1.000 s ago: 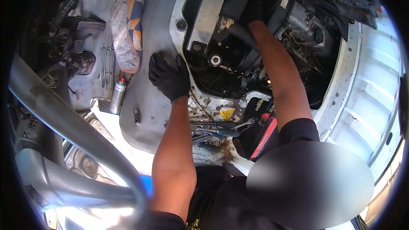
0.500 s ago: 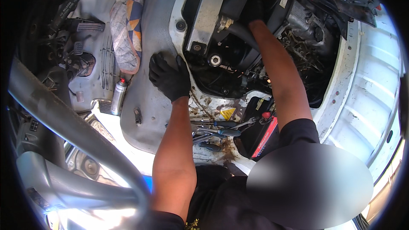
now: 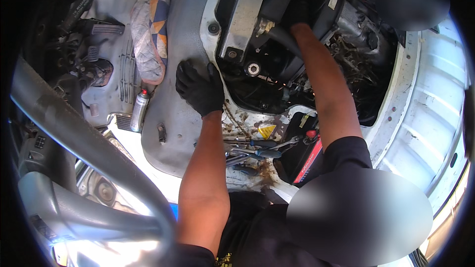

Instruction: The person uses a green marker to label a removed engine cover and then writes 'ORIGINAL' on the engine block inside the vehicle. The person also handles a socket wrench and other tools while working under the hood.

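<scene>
Nearest, a cluster of hand tools (image 3: 252, 151) and one black car battery (image 3: 302, 155) with a red terminal cap lie beside the two forearms. Further out, the black-gloved left hand (image 3: 200, 89) presses flat and spread on the grey floor panel (image 3: 183, 34), just beside the opening's edge, with one spray can (image 3: 139, 110) and one patterned rag (image 3: 151, 24) to its left. Beyond, the right hand (image 3: 297, 17) reaches into the dark, grimy engine (image 3: 277, 59); its grip cannot be told.

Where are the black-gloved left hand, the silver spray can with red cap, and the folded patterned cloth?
black-gloved left hand (image 3: 200, 89), head view, back of the glove
silver spray can with red cap (image 3: 139, 111), head view, mid-body
folded patterned cloth (image 3: 151, 29), head view, centre
</scene>
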A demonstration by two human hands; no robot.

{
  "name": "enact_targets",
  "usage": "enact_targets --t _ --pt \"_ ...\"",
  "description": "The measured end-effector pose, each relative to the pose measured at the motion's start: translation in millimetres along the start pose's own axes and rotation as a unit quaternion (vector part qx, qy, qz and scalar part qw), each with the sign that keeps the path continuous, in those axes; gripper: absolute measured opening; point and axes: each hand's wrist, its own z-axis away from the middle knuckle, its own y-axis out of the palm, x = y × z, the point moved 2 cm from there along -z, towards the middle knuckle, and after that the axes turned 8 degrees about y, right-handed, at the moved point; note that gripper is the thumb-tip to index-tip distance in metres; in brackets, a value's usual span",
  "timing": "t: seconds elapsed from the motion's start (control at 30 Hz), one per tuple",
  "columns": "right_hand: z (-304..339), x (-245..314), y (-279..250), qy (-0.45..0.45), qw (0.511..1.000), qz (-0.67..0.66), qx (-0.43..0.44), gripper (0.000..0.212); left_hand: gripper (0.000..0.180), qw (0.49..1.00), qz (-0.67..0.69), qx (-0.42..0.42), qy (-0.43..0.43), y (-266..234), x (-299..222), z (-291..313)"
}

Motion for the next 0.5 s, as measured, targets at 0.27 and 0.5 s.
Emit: enact_targets --t 0.27,0.5 --pt "0.6 -0.8 -26.0 0.009 0.999 0.021 0.03 0.051 0.066 1.0 -0.004 0.013 -0.008 -1.5 -2.5 -0.4" --pt "-5.3 5.1 -69.4 0.017 0.994 0.0 0.112 0.053 0.066 0.999 -0.031 0.006 0.003 -2.8 5.5 -0.1"
